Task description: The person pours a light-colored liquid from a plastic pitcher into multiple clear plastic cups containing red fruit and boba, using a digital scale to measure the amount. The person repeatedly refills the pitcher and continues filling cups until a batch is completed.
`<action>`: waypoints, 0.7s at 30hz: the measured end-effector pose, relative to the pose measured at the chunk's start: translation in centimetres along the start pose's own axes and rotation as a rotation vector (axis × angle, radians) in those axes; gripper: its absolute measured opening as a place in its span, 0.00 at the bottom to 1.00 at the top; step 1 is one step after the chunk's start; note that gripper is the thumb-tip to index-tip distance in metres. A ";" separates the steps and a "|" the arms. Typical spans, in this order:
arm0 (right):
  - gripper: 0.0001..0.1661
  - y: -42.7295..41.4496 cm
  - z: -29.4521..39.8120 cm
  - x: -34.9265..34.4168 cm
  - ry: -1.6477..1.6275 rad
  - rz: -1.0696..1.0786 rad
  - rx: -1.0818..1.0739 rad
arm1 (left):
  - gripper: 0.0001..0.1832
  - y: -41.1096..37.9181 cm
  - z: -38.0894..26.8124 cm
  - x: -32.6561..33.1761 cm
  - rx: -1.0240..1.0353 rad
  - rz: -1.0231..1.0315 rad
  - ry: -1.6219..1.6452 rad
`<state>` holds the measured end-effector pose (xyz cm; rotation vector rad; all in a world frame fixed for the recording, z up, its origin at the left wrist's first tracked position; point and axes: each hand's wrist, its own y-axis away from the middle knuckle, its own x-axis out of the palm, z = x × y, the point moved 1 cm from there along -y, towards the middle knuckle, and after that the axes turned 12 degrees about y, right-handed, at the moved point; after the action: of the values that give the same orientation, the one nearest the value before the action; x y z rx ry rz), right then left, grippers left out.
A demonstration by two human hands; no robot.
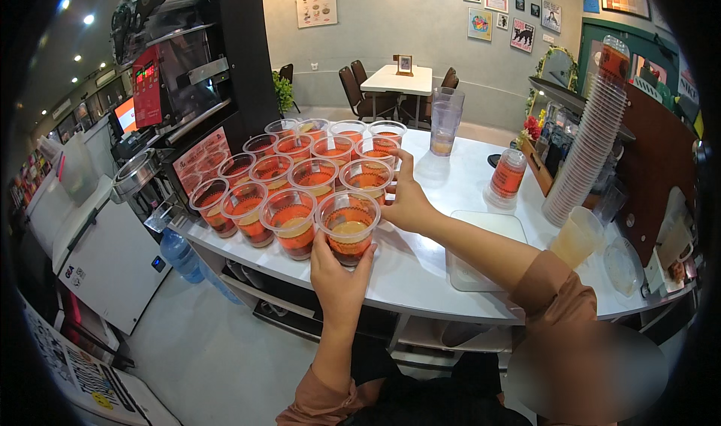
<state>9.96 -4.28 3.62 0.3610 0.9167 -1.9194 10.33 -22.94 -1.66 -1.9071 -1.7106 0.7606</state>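
Observation:
My left hand [339,274] grips the near right plastic cup [350,250] from the front, thumb on its right side and fingers on its left. That clear cup has an orange print and a tan liquid inside. Against the right side of the cup behind it [366,170] rests my right hand [408,198], fingers and thumb spread. Whether it grips that cup is hidden. Several more printed cups [289,223] stand upright in close rows to the left and behind, many showing brown or tan contents.
On the white counter [411,279] are a tall clear pitcher [445,125], an upside-down cup stack [507,178], a pale lidded container [479,279] and a translucent jug [577,237]. A tall cup stack [588,144] leans at right. A cup-sealing machine [174,82] stands at left.

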 end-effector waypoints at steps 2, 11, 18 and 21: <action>0.65 0.0 -0.1 0.0 0.004 0.004 0.003 | 0.42 0.0 -0.1 0.1 0.001 -0.004 0.004; 0.65 0.1 -0.1 -0.1 0.011 -0.004 0.001 | 0.43 0.1 0.1 0.2 0.027 -0.015 0.000; 0.66 0.1 -0.1 -0.1 0.006 0.001 -0.001 | 0.43 0.0 0.0 0.2 0.016 -0.020 -0.014; 0.66 0.0 0.1 -0.1 0.026 0.027 0.023 | 0.43 0.2 0.7 0.2 0.023 -0.047 -0.038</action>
<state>10.09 -4.27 3.75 0.4111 0.9034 -1.9061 10.04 -22.80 -2.28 -1.8423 -1.7553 0.8002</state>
